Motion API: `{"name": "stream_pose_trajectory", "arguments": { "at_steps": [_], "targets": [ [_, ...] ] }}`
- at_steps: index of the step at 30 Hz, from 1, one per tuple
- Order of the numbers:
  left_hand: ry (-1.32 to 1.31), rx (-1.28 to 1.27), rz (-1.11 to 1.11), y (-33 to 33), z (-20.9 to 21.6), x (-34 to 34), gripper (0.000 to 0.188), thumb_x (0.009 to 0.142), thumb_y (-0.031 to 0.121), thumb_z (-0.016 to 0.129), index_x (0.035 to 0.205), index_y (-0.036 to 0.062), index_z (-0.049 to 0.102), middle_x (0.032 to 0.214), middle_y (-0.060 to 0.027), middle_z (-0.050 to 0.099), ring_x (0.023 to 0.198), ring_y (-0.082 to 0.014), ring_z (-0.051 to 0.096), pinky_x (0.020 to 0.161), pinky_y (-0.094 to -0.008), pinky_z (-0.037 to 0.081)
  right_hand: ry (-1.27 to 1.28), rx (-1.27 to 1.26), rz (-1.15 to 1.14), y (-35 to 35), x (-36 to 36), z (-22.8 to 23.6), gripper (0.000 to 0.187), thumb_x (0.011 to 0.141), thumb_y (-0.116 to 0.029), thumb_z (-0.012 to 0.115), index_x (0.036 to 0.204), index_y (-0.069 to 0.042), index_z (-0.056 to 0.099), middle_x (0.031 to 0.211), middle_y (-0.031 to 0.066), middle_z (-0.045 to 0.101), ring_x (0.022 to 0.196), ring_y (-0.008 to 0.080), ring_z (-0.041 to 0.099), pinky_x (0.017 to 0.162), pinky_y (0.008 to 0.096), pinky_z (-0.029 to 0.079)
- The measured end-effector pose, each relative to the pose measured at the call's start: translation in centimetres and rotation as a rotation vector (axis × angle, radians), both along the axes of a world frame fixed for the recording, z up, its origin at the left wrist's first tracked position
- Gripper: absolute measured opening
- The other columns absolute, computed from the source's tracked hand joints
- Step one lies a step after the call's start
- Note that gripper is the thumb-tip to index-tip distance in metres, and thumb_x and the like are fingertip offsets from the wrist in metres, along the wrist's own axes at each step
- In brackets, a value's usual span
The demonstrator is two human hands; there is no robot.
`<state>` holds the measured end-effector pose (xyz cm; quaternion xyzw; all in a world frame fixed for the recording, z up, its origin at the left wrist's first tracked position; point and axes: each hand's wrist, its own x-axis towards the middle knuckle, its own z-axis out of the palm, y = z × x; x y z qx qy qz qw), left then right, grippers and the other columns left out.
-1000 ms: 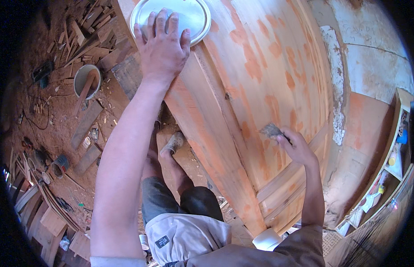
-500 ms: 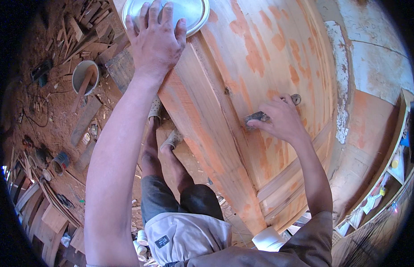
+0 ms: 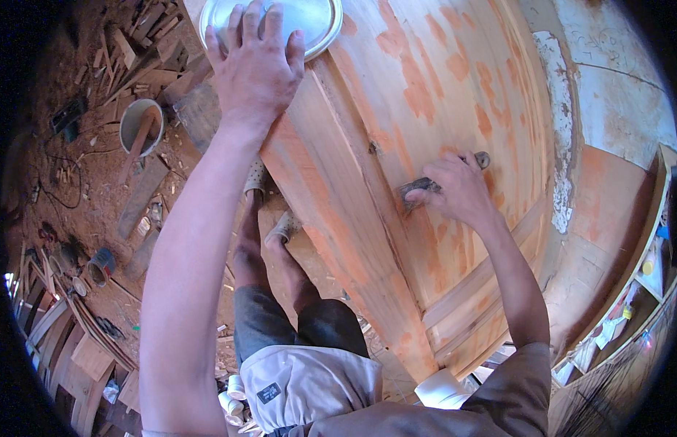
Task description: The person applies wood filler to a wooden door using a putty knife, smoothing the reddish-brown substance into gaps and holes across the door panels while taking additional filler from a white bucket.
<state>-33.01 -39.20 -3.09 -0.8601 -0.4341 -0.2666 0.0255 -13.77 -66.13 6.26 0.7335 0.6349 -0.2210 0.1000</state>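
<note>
My left hand (image 3: 255, 69) lies palm down with fingers spread on a round, pale lid (image 3: 320, 25) at the top of the view. That lid rests at the corner of a wooden panel door (image 3: 338, 182), which bears orange patches and streaks. My right hand (image 3: 458, 189) is closed around a dark paintbrush (image 3: 416, 191). Its bristles touch or hover just over the door's recessed panel; I cannot tell which. The rounded handle end shows beyond my fingers, and the middle of the brush is hidden in my grip.
Left on the dirt floor stand a white bucket (image 3: 140, 125) with a stick in it and a small can (image 3: 102, 266), among wood scraps (image 3: 145, 69). A white cylindrical container (image 3: 442, 391) is by the door's near end. Shelving (image 3: 648, 269) curves along the right.
The view has shifted very slightly. My right hand keeps the brush near the same spot, turned a little so more bristles show. My left hand has stayed on the lid.
</note>
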Motion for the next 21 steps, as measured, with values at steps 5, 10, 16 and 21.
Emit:
{"name": "stream_pose_trajectory", "arguments": {
  "at_steps": [5,10,16,21],
  "targets": [
    [-0.060,-0.068,0.000,0.2,0.7,-0.5,0.049,0.096,0.040,0.051,0.136,0.0117,0.051,0.143,-0.0102,0.047,0.139,-0.0296,0.036,0.117,-0.0600,0.019,-0.088,-0.017,-0.152,0.0,2.0,2.5,0.041,0.090,-0.048,0.067,0.094,-0.007,0.061,0.086,0.0117,0.067,0.095,0.0297,0.063,0.090,0.0431,0.042],
    [-0.033,-0.128,0.010,-0.2,1.2,-0.2,0.049,0.098,0.041,0.050,0.139,0.0138,0.050,0.146,-0.0092,0.045,0.141,-0.0291,0.034,0.117,-0.0588,0.020,0.160,0.085,-0.436,-2.8,-0.2,3.9,0.053,0.100,-0.031,0.056,0.147,-0.014,0.036,0.113,0.0256,0.065,0.101,0.0433,0.063,0.081,0.0536,0.049],
    [-0.034,-0.113,0.014,0.1,1.0,-0.7,0.049,0.098,0.041,0.050,0.139,0.0143,0.050,0.146,-0.0094,0.045,0.141,-0.0288,0.035,0.117,-0.0585,0.020,0.162,-0.166,-0.425,-1.6,-6.9,4.9,0.048,0.100,-0.018,0.057,0.147,-0.016,0.046,0.111,0.0267,0.063,0.101,0.0428,0.062,0.088,0.0466,0.050],
    [-0.050,-0.097,0.005,0.0,0.9,-0.1,0.050,0.098,0.041,0.051,0.139,0.0142,0.051,0.146,-0.0094,0.047,0.140,-0.0295,0.037,0.116,-0.0586,0.021,0.098,-0.131,-0.444,-3.1,-8.2,3.5,0.044,0.099,-0.020,0.058,0.143,-0.017,0.052,0.091,0.0249,0.063,0.082,0.0423,0.063,0.073,0.0486,0.051]
  ]
}}
